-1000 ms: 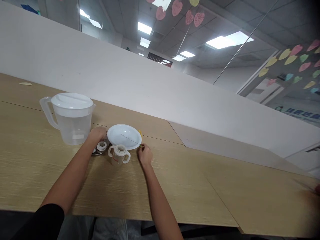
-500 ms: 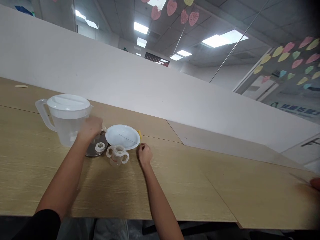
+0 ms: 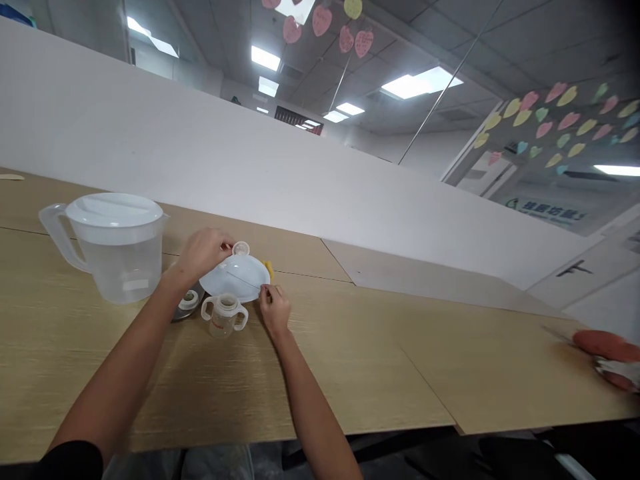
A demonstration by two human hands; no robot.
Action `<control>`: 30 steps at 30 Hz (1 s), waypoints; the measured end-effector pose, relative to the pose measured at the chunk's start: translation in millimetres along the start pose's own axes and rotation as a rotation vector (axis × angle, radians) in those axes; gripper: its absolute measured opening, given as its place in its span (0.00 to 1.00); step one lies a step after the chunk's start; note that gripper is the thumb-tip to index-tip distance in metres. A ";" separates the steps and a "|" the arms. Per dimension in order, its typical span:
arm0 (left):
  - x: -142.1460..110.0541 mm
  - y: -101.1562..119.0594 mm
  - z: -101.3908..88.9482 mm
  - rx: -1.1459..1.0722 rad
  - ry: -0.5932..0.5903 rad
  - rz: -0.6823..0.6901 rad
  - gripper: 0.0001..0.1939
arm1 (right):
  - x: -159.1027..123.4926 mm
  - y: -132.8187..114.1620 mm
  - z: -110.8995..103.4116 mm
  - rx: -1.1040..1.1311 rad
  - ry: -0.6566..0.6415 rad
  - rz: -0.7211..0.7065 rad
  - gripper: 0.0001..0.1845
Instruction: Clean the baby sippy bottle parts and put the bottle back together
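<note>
A clear plastic pitcher (image 3: 120, 273) with white lid stands on the wooden counter (image 3: 375, 380), and a small pale paper slip (image 3: 10, 177) lies far at the left edge. Behind the counter is a high white partition (image 3: 200, 160), and many paper hearts (image 3: 523, 118) in different colours hang on the glass under ceiling lights (image 3: 265, 58). At right edge there is one blurred red-orange object (image 3: 607, 345).

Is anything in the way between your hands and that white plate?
Nothing blocks them: the left hand and right hand are both already at the rim of the white plate. The two-handled clear cup stands just on the near side of the plate, between the forearms, clear of both hands.
</note>
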State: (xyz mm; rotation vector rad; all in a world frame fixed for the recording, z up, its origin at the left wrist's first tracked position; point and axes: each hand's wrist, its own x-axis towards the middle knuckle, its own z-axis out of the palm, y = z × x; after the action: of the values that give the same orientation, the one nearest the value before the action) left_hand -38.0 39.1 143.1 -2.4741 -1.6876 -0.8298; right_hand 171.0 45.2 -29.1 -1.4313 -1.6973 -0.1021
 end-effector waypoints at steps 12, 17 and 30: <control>8.9 -4.6 25.3 -0.142 0.104 0.052 0.15 | -3.0 -8.3 4.8 0.149 0.015 -0.181 0.16; 10.1 -5.1 22.5 -0.041 0.078 0.019 0.16 | 0.1 -23.2 -2.7 0.236 0.269 -0.136 0.16; 14.5 -10.4 20.6 -0.005 0.102 0.024 0.15 | 71.8 -115.2 -117.8 0.468 1.050 -0.563 0.17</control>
State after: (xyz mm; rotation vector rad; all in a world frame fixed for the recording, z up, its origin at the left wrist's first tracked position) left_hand -34.8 62.3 129.1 -2.4054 -1.6222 -0.9409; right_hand 146.0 -5.7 141.5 -0.3559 -1.0537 -0.6056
